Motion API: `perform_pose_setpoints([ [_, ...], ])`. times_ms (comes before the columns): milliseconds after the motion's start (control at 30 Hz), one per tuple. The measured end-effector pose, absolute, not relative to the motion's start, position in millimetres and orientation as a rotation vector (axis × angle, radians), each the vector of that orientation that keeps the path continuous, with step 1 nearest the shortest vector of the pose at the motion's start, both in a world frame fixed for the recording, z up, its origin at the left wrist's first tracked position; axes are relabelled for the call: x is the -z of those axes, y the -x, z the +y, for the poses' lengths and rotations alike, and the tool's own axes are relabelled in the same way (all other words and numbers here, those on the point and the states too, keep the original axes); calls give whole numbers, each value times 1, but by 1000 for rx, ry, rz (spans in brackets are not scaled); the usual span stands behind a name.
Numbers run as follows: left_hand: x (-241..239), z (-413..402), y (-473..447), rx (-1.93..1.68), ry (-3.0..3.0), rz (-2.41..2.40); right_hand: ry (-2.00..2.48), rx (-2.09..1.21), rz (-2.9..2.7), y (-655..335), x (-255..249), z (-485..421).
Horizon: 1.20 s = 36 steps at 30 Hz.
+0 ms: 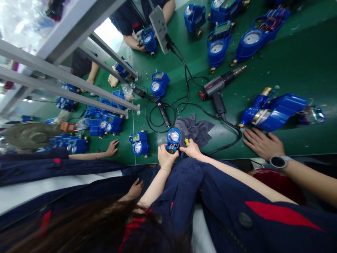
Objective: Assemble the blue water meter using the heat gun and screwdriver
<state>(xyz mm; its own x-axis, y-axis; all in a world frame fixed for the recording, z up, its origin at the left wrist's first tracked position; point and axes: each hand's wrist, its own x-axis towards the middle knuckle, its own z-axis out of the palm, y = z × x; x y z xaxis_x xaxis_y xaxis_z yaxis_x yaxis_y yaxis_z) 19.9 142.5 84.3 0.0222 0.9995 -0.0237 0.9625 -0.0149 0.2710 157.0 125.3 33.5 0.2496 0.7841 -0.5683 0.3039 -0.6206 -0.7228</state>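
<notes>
I see the meter [173, 137] at the near edge of the table [289, 63], lifted a little and tilted toward the person. The left hand [165, 158] is closed around its lower left side. The right hand [192, 149] touches its right side and pinches a small tool [186, 141] with a yellow handle. I cannot tell what kind of tip it has.

Just behind the meter lies a grey cloth [193, 129]. To the left of the meter a second meter [139, 142] stands on the table, and further left a neighbour's hand [112, 147] rests flat. To the right of the meter a black cable [231, 138] runs along the table edge up to a heat gun [219, 84]. Further right a hand with a watch [260, 143], from another person, lies flat near an open meter [276, 110].

In my judgement the main risk is a slip. The meter is carried by one hand only, over the edge, so a hard push with the tool could turn it out of the grip and it may fall on the lap. The tool tip could also slide off and scratch the glass dial or hit the left fingers. The cable is near the right wrist, and a wide move could catch it and pull the heat gun.
</notes>
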Motion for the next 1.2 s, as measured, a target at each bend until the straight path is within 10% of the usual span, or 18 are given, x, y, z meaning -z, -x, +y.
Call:
perform_pose_setpoints([
  [1200, -72, 130, -4, -369, -1865, 2018, 1999, -1235, -1111, -136, -30, 99],
])
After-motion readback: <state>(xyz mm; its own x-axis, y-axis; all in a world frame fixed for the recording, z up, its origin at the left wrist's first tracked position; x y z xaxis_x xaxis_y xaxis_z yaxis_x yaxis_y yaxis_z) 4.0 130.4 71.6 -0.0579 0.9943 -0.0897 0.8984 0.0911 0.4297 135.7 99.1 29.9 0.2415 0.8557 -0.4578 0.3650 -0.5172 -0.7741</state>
